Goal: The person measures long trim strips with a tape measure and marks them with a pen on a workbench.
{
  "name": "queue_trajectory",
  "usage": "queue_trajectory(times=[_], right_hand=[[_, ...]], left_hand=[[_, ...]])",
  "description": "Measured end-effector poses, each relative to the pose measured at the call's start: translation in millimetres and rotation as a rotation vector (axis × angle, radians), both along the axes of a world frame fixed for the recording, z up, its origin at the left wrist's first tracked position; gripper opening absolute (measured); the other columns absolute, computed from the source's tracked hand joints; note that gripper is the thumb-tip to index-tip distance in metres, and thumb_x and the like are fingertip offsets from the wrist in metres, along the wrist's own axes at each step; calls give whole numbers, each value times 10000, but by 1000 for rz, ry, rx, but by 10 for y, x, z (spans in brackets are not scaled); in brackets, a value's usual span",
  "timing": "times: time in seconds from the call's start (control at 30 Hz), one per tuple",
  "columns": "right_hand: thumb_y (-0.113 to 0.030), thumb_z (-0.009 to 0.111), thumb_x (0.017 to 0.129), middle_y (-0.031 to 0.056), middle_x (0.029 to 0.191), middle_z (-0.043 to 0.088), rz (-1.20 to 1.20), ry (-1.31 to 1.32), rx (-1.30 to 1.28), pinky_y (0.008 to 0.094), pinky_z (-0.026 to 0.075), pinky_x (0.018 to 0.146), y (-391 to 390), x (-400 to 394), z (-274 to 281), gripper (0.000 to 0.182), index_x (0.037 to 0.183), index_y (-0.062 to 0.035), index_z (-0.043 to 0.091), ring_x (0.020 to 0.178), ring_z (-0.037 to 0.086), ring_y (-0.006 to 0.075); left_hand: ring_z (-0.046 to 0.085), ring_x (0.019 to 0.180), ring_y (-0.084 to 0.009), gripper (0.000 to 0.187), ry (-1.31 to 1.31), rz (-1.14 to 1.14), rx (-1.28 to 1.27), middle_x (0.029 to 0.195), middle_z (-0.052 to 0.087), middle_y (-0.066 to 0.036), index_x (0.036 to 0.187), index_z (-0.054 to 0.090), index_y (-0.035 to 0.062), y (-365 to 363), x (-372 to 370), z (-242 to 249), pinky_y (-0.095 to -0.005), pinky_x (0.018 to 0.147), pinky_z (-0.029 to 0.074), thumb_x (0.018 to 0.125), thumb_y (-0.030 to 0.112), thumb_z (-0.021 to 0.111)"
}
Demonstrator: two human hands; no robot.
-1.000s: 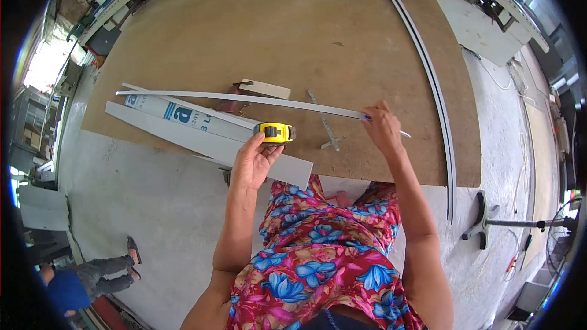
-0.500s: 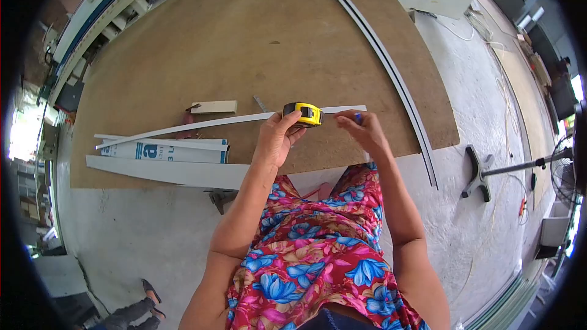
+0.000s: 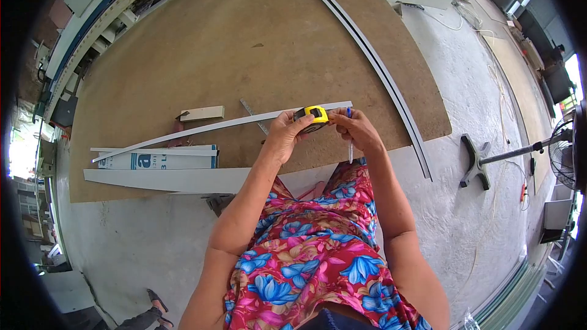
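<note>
My left hand (image 3: 285,137) is closed around a yellow and black tape measure (image 3: 315,112), held over a long narrow white strip (image 3: 229,124) on the table. Close to the tape measure's front, my right hand (image 3: 361,131) has its thumb and fingers pinched together. A slim pen (image 3: 350,151) with a blue end is gripped in that hand, pointing down toward my body. Whether the right fingertips also hold the tape's end is too small to make out. Behind the strip lies a metal ruler (image 3: 247,108), partly covered by it.
The brown table (image 3: 183,55) bears a wooden block (image 3: 203,113), a blue-and-white printed packet (image 3: 165,160) and a wide white panel (image 3: 177,179). Long white rails (image 3: 373,61) lie along its right side. A fan (image 3: 562,150) with a stand is on the right; a person's foot (image 3: 157,299) shows lower left.
My right hand has come left to the front of the tape measure, and the pen now shows below its fingers. The tape measure has tilted. The whole view has shifted slightly.
</note>
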State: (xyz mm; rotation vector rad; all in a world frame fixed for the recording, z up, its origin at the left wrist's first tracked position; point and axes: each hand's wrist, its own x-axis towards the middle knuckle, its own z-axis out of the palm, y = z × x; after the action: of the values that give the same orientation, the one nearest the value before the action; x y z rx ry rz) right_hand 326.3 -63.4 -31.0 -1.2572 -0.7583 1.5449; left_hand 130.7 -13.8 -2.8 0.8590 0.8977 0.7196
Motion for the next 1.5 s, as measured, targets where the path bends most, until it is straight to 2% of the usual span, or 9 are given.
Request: queue_trajectory(times=[0.1,0.2,0.3,0.5,0.7,1.0,1.2,1.4,1.5], right_hand=[[-165,648,806,-19,799,596,117,-524,116,187,347,487,-1,109,50,295,1076,-52,603,578,456,38],[-84,659,769,5,842,618,24,-631,385,230,422,562,-12,95,116,352,1117,-78,604,624,505,75],[-43,667,745,32,855,626,110,-892,424,272,455,609,-28,93,285,353,1093,-76,616,650,535,113],[-74,685,734,44,861,632,175,-1012,484,281,467,628,-8,143,307,359,1087,-89,624,696,575,149],[-83,661,765,46,827,647,224,-916,337,285,467,634,-23,160,333,281,1044,-55,642,679,582,152],[-216,621,840,-32,684,563,50,-77,-69,182,241,410,-83,148,140,212,975,-53,630,500,354,17],[-222,620,842,-71,606,437,-5,218,-12,178,197,385,-87,296,107,158,805,-75,575,457,310,7],[-265,634,780,-47,618,522,-139,-409,-13,209,274,439,19,797,74,175,741,-96,623,518,390,41],[-264,631,759,-32,632,548,-149,-490,-21,225,284,441,123,928,-82,177,743,-88,637,525,398,55]], left_hand=[[564,815,-108,533,42,-10,-21,923,577,-62,1056,512,23,28,64,-90,-233,674,460,694,311,776],[562,817,-100,544,116,-4,-5,919,575,-59,1058,510,23,31,110,-112,-217,647,459,695,329,773],[564,811,-99,560,145,-23,15,912,572,-59,1063,506,19,47,134,-147,-213,645,463,696,350,769],[585,816,-112,551,149,-91,25,914,579,-74,1053,510,22,65,109,-95,-226,684,486,710,381,749],[595,836,-128,529,100,-128,8,920,585,-85,1046,511,21,80,72,-96,-232,698,495,727,380,733],[585,850,-123,502,15,-126,46,941,582,-78,1066,497,27,53,81,-89,-239,697,488,739,328,730],[590,763,-102,487,-9,-54,35,888,588,-69,1028,503,44,54,168,-43,-204,602,480,707,306,759],[583,669,-85,485,198,113,135,811,588,-53,984,516,40,222,24,-81,-180,526,457,670,298,781],[561,637,-69,495,322,163,238,780,581,-57,960,528,21,234,-101,-46,-170,495,421,657,316,784]])
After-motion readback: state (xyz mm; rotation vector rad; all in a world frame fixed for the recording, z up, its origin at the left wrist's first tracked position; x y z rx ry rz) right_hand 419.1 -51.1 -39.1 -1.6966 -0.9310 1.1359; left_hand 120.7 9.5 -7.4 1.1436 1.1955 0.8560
